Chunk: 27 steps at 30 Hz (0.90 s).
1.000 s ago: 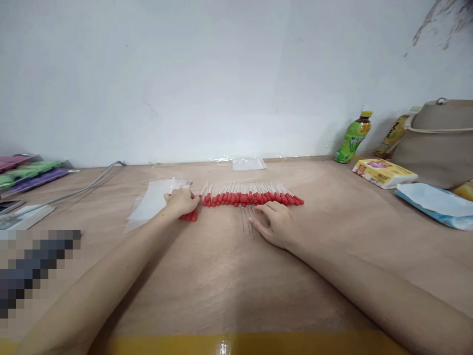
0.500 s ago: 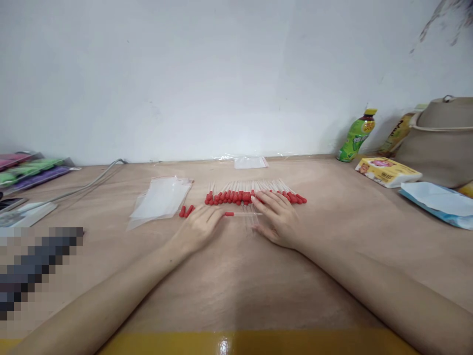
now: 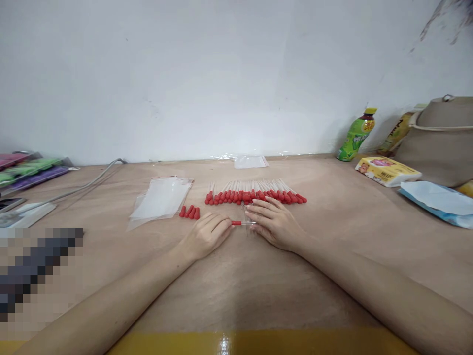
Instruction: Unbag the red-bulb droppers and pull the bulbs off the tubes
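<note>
Dropper (image 3: 237,223), a slim clear tube with a red rubbery end, lies crosswise between the two hands, low over the brown surface (image 3: 229,291) and on the near side of a packed row of red-ended droppers (image 3: 246,196). The left hand (image 3: 207,234) is closed, thumb and fingers pinching the red end. The right hand (image 3: 275,224) is loosely curled, its fingers a little spread at the clear end; whether it grips the tube or only steadies it, I cannot tell.

The tube looks like thin glass or stiff plastic, so pushing the two ends together off line could bend or crack it. A weak pinch could let the red end twist or slip, since it gives more than the tube does. More clear tubes (image 3: 247,231) lie just under and beside the right fingers, and a sideways sweep of that hand could set them rolling. Its upper fingers are also close to the row, where a nudge could knock the fan out of order.

As for looks, the red is bright and matt, and the clear part is so faint against the brown that its tip is lost by the right fingers. Four loose red caps (image 3: 191,212) lie beside the left hand, near the plastic bags (image 3: 158,199)
</note>
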Each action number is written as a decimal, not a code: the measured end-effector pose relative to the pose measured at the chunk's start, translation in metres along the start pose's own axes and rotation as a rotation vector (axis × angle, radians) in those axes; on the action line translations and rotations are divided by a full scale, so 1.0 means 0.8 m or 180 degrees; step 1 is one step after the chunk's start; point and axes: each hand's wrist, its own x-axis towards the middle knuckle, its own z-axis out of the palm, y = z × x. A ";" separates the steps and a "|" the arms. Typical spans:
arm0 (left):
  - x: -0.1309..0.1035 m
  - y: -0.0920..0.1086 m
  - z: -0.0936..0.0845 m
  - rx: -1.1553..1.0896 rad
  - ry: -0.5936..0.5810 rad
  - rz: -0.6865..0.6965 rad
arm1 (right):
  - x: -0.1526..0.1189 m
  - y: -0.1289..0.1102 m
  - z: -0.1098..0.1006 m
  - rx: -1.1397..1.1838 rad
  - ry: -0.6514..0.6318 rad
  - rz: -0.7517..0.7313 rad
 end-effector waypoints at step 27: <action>0.017 0.005 0.006 -0.0358 -0.0287 -0.0019 | 0.005 -0.008 0.010 0.0552 0.0205 -0.0492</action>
